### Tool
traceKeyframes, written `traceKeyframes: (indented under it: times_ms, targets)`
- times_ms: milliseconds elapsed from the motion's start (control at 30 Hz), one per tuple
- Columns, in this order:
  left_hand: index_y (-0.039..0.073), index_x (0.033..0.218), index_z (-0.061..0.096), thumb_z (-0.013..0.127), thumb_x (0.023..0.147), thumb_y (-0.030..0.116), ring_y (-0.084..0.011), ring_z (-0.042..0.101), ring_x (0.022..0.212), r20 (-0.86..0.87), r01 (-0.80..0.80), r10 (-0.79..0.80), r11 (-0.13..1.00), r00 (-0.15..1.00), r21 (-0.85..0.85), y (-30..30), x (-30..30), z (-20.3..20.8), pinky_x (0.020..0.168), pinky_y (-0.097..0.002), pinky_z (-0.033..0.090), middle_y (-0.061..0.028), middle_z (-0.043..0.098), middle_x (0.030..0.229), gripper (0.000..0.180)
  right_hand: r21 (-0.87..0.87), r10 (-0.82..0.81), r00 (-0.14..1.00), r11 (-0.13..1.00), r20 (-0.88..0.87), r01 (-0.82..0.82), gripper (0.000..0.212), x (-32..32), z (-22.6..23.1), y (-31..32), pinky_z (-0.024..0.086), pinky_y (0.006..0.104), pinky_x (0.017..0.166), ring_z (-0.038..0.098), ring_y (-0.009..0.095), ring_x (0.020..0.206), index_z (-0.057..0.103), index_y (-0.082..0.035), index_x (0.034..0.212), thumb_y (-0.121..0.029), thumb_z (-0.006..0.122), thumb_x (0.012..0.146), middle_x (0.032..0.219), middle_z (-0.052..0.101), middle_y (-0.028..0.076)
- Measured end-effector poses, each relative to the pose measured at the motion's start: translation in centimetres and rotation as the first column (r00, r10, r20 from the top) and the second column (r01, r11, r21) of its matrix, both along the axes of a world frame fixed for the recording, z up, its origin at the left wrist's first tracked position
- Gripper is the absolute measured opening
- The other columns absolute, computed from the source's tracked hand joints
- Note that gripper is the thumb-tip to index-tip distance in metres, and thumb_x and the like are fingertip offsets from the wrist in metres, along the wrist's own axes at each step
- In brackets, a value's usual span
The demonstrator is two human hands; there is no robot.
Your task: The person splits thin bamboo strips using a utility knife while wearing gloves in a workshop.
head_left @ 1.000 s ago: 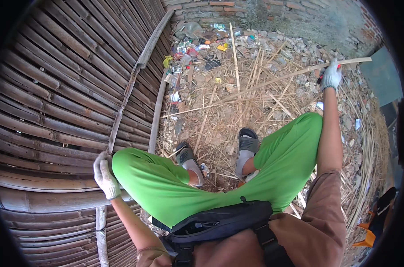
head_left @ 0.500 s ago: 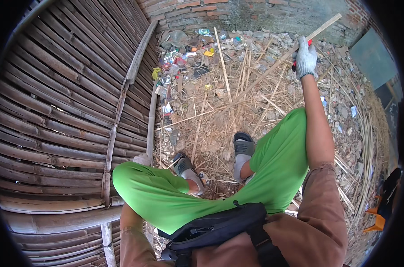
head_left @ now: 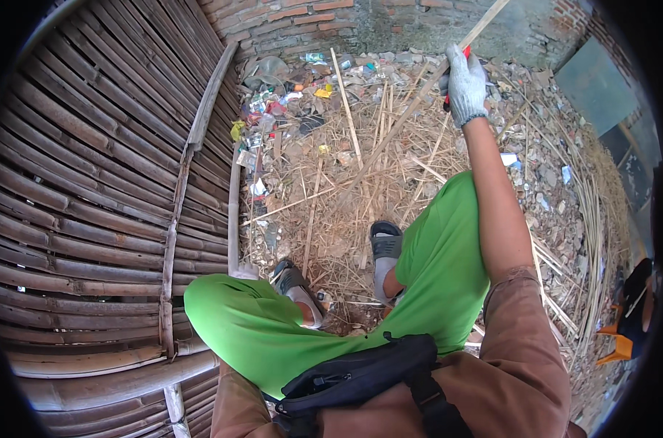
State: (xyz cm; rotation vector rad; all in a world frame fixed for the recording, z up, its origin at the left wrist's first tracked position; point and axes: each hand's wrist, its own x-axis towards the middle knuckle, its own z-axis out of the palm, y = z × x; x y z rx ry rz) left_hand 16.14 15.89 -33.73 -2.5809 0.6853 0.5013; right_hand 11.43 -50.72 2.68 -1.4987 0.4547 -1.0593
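Observation:
My right hand [head_left: 467, 86], in a pale knitted glove, reaches far out to the upper right. Its fingers are closed round a long bamboo strip [head_left: 411, 106] that slants from the brick wall down toward the ground in front of my feet. Bits of red and black show at the hand's edges; whether they belong to the glove or to a tool I cannot make out. My left hand [head_left: 245, 271] is mostly hidden behind my left knee. Only a patch of pale glove shows, beside an upright bamboo pole [head_left: 233, 212], and its fingers are out of sight.
A slatted bamboo wall [head_left: 90, 182] fills the left side. Straw, loose strips and colourful litter [head_left: 273, 109] cover the ground up to the brick wall [head_left: 390, 29]. Long thin strips [head_left: 594, 241] lie at the right, near an orange chair [head_left: 617, 347] and a grey panel [head_left: 596, 86].
The whole view has shifted a little. My right hand and the bamboo strip now appear farther left and higher. The left hand's glove remains mostly behind the knee.

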Motion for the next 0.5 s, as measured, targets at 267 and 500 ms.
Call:
traceKeyframes:
  times_ms: [267,500]
  targets:
    - [0.01,0.109,0.072,0.071,0.088,0.019,-0.034,0.071,0.101,0.453,0.289,-0.207,0.95,0.867,-0.12,-2.3,7.6,11.1,0.086,-0.0475,0.057,-0.0131,0.072,0.108,0.023,-0.081,0.184,0.983,0.98,0.005,-0.183,0.046,2.9,2.1,7.3,0.056,0.0374,0.071,0.066,0.018,0.076,0.064,-0.001,0.107,-0.046,0.074,0.101,0.087,0.067,0.009]
    - [0.001,0.119,0.072,0.068,0.097,0.019,-0.0389,0.071,0.11,0.259,0.189,-0.011,0.713,0.966,-0.675,-5.6,8.2,34.3,0.099,-0.0453,0.056,-0.0219,0.074,0.115,0.028,-0.45,0.306,0.946,0.833,-0.11,-0.322,0.057,3.5,3.6,15.2,0.054,0.0469,0.084,0.068,0.039,0.091,0.067,-0.005,0.109,-0.06,0.069,0.096,0.097,0.07,0.02]
